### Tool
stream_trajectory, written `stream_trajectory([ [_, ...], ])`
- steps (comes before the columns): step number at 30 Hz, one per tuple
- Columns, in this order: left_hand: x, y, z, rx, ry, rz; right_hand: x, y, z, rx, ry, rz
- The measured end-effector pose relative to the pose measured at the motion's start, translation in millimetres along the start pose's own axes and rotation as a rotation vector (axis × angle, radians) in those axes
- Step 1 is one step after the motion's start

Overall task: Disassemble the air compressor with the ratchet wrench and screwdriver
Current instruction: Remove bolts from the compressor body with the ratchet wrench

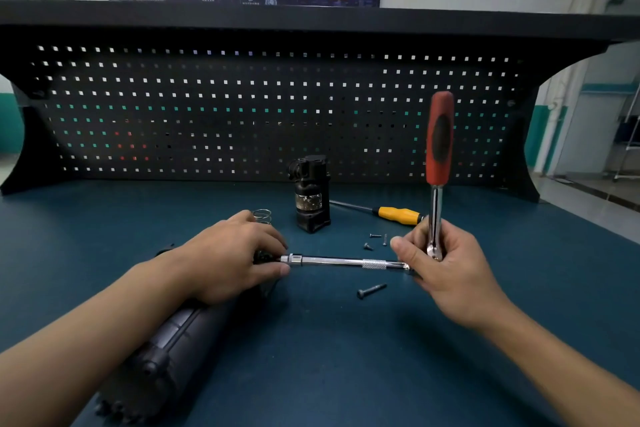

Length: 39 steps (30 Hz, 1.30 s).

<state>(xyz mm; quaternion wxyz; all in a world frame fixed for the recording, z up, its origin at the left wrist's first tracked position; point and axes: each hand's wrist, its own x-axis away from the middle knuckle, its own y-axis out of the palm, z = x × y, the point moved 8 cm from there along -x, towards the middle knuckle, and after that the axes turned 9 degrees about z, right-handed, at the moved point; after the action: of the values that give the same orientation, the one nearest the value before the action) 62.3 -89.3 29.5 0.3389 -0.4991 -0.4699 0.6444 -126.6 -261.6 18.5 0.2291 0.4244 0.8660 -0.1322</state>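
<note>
The black air compressor body (173, 340) lies on its side at the lower left of the blue bench. My left hand (228, 260) grips its upper end, where the socket of a chrome extension bar (339, 262) meets it. The bar runs level to the right into the head of a ratchet wrench (437, 163). The wrench's red and black handle stands upright. My right hand (446, 270) grips the wrench at its head. A yellow-handled screwdriver (396, 213) lies on the bench behind my right hand.
A detached black compressor part (310, 192) stands upright at the bench's middle, with a metal spring (262, 215) to its left. Three small screws (375, 240) and a larger bolt (370, 290) lie loose near the bar. A black pegboard (242, 107) walls the back.
</note>
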Motion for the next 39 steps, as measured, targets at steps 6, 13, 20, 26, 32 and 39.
stream_trajectory([
  [6,-0.4,0.6,3.2,0.079,0.035,-0.007,3.5,1.3,-1.0,0.031,-0.062,-0.023],
  [13,-3.8,-1.1,4.3,0.123,0.083,0.071,7.3,3.5,25.1,-0.186,0.524,0.073],
  [20,-4.2,-4.7,7.2,0.117,0.120,0.115,16.1,6.4,39.1,-0.272,0.773,0.003],
  [26,-2.7,-6.6,4.0,0.132,0.055,0.145,8.9,4.1,20.9,-0.072,0.458,-0.011],
  [32,-2.2,-2.0,13.9,0.130,0.116,0.086,4.1,5.3,-3.0,0.023,0.126,-0.001],
  [39,-4.1,-1.4,7.3,0.214,0.044,0.073,6.0,2.8,-15.6,0.160,-0.096,-0.019],
])
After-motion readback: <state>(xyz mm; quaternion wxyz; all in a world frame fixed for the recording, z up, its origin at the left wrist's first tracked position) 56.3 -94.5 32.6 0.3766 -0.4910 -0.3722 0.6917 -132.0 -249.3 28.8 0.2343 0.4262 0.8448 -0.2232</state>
